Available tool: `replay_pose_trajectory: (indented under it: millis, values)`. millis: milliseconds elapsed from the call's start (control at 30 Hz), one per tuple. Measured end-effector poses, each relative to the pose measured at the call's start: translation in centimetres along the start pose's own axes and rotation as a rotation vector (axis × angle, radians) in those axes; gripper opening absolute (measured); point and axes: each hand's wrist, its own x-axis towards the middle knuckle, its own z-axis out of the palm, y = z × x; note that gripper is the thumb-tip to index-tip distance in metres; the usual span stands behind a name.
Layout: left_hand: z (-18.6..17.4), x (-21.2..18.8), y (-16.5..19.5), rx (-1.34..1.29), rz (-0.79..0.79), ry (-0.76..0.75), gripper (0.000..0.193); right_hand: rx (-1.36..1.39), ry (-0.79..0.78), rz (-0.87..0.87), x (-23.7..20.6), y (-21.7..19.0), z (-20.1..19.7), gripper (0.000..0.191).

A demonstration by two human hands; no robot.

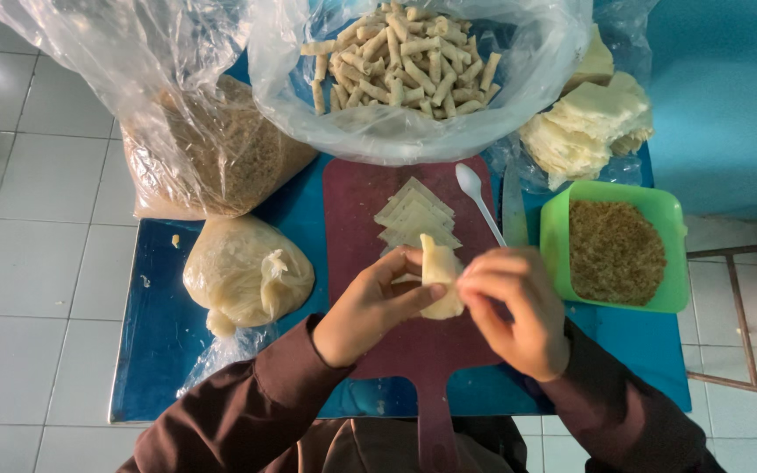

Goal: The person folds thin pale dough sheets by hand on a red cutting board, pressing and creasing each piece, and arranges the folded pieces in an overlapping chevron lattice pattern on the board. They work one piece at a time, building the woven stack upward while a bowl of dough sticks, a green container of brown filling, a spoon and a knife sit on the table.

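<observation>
My left hand (370,308) and my right hand (512,308) together hold a pale, folded pastry wrapper (439,280) above a dark red cutting board (357,197). Thumb and fingers of both hands pinch it from either side. A small fan of square wrappers (415,217) lies on the board just beyond my hands. A white plastic spoon (475,194) rests on the board's right edge, close to my right hand.
A green tub of brown crumbly filling (617,252) sits at right. Behind are a clear bag of rolled pastry sticks (405,61), a bag of brown filling (221,153), a tied bag of dough (247,273) and a wrapper pile (589,127), all on a blue table (155,333).
</observation>
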Motion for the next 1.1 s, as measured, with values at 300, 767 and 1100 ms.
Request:
replay_pose_trajectory:
  millis: [300, 767, 1100]
  values:
    - [0.3, -0.5, 1.2, -0.044, 0.001, -0.018, 0.044, 0.022, -0.111, -0.028, -0.1, 0.5, -0.7, 0.049]
    - [0.1, -0.3, 0.2, 0.011, 0.067, -0.002, 0.05, 0.061, -0.088, 0.082, 0.5, -0.1, -0.8, 0.028]
    - [1.0, -0.6, 0.7, 0.188, 0.124, 0.023, 0.051, 0.207, -0.159, 0.253, 0.3, -0.2, -0.8, 0.014]
